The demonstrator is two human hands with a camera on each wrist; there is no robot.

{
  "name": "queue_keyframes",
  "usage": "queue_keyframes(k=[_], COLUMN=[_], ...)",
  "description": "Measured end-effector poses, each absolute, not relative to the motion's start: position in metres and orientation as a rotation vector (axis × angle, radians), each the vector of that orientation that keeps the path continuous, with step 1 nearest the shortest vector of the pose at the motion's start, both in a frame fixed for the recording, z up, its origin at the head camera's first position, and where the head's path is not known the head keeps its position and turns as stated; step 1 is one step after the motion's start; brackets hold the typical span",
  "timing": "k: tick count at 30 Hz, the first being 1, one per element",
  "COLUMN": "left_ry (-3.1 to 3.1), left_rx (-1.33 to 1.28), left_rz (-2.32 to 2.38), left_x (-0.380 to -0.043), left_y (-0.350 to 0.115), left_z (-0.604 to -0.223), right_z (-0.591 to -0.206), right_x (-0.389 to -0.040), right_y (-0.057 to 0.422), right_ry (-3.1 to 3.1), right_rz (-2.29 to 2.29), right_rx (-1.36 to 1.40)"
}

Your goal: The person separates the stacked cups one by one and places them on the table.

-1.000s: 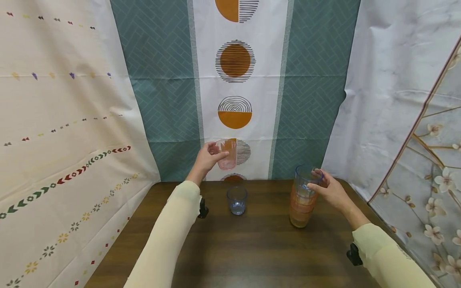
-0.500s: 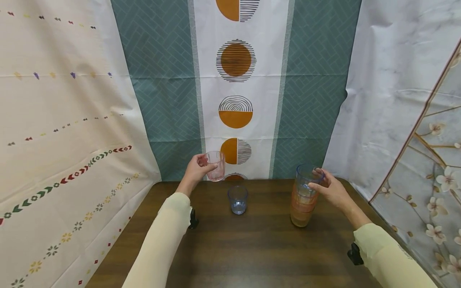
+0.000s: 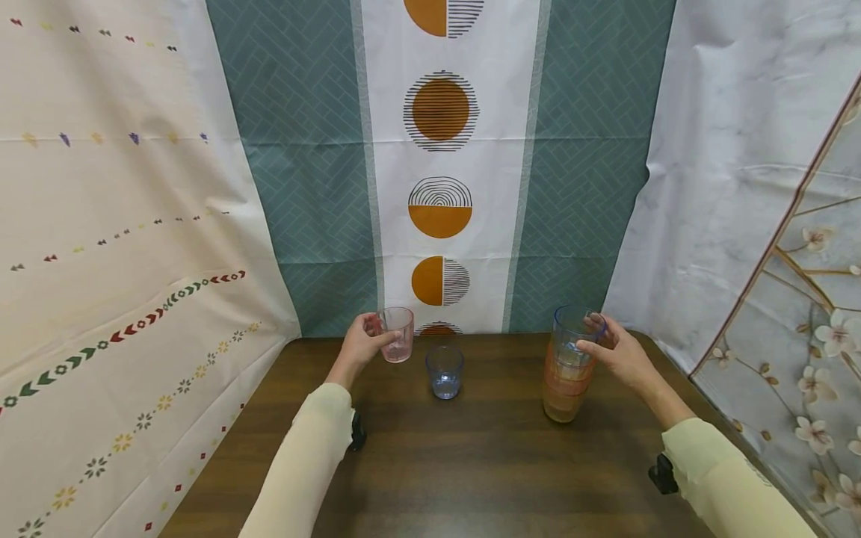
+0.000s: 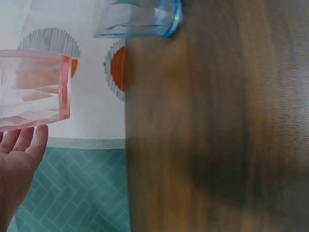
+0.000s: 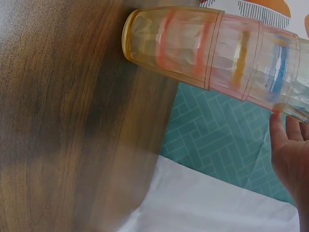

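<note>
My left hand point(image 3: 362, 345) holds a clear pink drinking glass point(image 3: 398, 342) by its side, upright above the back of the table. In the left wrist view the pink glass point(image 4: 34, 92) hangs apart from the wood, the fingers along its lower side. To its right stands a clear blue glass point(image 3: 445, 375). My right hand point(image 3: 620, 360) grips the upper part of a tall stack of nested glasses point(image 3: 565, 392), a blue one on top. In the right wrist view the stack point(image 5: 188, 48) shows a yellow glass lowest and pink ones above; its base appears to stand on the table.
The dark wooden table point(image 3: 464, 471) ends at the back against a green and white cloth point(image 3: 303, 224) printed with orange circles. A patterned cream cloth point(image 3: 134, 299) hangs at the left, and a white floral one point(image 3: 807, 359) at the right.
My left hand has moved left and down with the pink glass, from in front of the cloth towards the table. The right hand and the stack have stayed in place.
</note>
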State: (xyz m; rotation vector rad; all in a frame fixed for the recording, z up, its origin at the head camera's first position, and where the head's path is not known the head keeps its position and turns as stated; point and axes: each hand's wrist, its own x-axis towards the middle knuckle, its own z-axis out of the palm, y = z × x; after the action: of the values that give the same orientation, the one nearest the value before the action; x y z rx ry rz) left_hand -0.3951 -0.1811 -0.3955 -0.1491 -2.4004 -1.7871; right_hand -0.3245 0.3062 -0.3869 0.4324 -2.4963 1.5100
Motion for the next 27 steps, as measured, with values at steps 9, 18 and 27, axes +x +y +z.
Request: queue_keyframes(k=[9,18,27], left_ry=[-2.429,-2.415,-2.396], left_rx=[-0.074,-0.058,-0.028], left_rz=[-1.757,-1.803,-1.813], left_x=[-0.391,-0.386,-0.386], left_y=[-0.186,-0.184,-0.182], left_z=[-0.428,-0.452,-0.465], right_z=[-0.385,-0.385,-0.387], right_x=[-0.322,-0.323,-0.324], right_y=[0.305,0.306,0.306], right_ry=[-2.521,-2.529,-2.521], right_rz=[1.448,1.421,1.421], right_rx=[0.447,0.446,0.466])
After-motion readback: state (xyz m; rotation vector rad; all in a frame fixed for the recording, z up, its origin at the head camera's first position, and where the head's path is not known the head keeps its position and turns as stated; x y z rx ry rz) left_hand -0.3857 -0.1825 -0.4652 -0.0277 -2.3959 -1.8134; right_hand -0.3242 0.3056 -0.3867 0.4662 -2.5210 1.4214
